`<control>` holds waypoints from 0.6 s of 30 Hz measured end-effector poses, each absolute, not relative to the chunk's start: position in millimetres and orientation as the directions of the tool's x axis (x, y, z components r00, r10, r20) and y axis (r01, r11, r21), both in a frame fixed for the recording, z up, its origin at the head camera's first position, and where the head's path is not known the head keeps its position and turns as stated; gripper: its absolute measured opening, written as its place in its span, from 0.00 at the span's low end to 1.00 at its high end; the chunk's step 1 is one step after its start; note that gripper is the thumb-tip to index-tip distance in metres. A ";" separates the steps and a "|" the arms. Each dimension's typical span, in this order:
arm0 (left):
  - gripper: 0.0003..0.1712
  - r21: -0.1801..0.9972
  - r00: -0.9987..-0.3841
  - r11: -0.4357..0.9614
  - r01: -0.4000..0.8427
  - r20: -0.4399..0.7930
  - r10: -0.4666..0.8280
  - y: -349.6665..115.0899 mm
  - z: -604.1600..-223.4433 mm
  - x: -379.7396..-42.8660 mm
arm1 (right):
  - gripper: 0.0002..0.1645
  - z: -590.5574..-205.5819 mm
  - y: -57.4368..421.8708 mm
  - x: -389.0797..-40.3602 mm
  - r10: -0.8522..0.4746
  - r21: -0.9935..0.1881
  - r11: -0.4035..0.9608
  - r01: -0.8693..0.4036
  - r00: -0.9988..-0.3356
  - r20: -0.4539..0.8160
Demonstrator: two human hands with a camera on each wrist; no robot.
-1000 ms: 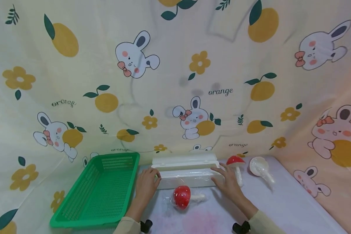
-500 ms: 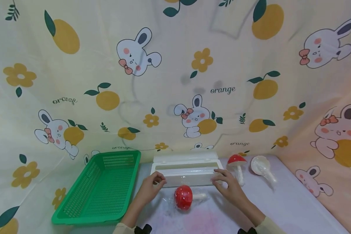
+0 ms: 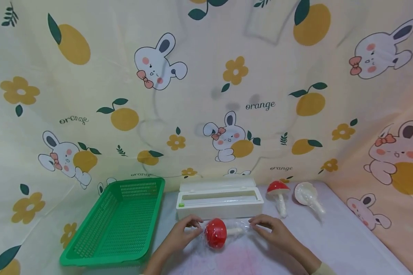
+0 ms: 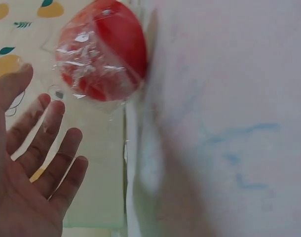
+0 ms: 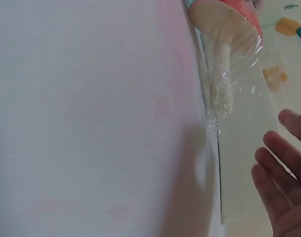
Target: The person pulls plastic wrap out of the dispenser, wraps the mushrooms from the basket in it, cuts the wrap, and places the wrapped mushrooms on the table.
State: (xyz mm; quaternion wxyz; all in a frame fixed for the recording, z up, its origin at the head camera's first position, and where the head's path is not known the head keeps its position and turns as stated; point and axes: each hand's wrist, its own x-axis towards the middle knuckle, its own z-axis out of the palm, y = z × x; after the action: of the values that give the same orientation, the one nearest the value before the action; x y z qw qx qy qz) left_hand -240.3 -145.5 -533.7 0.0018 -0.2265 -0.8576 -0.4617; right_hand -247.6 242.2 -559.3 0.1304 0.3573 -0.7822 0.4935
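A toy mushroom (image 3: 215, 233) with a glossy red cap and white stem lies on its side on the table, loosely covered in clear plastic film (image 3: 200, 238). My left hand (image 3: 180, 236) is beside the cap; in the left wrist view its fingers (image 4: 66, 153) are spread and hold nothing. My right hand (image 3: 273, 231) is off the stem's end, near the film's edge. The right wrist view shows its fingers (image 5: 274, 170) apart, with the wrapped stem (image 5: 222, 74) beyond them. Just behind the mushroom stands a white cling film box (image 3: 220, 210), its lid raised and a roll inside.
A green plastic basket (image 3: 113, 225) stands at the left. At the right lie a second red-capped mushroom (image 3: 278, 189) and another mushroom (image 3: 308, 196) with its pale underside showing. A printed cloth (image 3: 192, 95) hangs behind the table.
Both hands have left the front of the cling film box and come down towards me, to either side of the wrapped mushroom. The mushroom and box have stayed in place.
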 end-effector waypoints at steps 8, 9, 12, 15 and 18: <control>0.22 0.742 -0.846 0.491 0.456 0.190 0.498 -141.4 -538.3 -231.0 | 0.07 -562.5 243.6 -244.5 -0.609 -0.670 0.171 -0.723 -0.612 0.505; 0.25 0.742 -0.845 0.494 0.454 0.181 0.504 -140.8 -538.4 -230.6 | 0.07 -563.0 243.7 -244.5 -0.623 -0.665 0.176 -0.726 -0.605 0.495; 0.32 0.728 -0.847 0.513 0.455 0.176 0.502 -138.7 -539.6 -230.0 | 0.09 -563.5 243.4 -244.4 -0.652 -0.639 0.224 -0.736 -0.600 0.463; 0.35 0.712 -0.869 0.555 0.431 0.161 0.469 -134.9 -541.5 -230.5 | 0.09 -562.7 242.9 -243.6 -0.674 -0.620 0.293 -0.728 -0.617 0.405; 0.34 0.685 -0.893 0.606 0.405 0.154 0.423 -130.4 -543.6 -230.9 | 0.07 -559.4 241.0 -242.3 -0.679 -0.604 0.361 -0.711 -0.644 0.353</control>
State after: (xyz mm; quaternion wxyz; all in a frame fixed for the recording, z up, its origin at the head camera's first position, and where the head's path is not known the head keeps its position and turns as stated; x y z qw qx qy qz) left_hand -230.9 -130.4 -543.6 -0.0119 -0.2310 -0.8961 -0.3789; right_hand -242.3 241.0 -559.4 0.0214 0.4213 -0.8246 0.3770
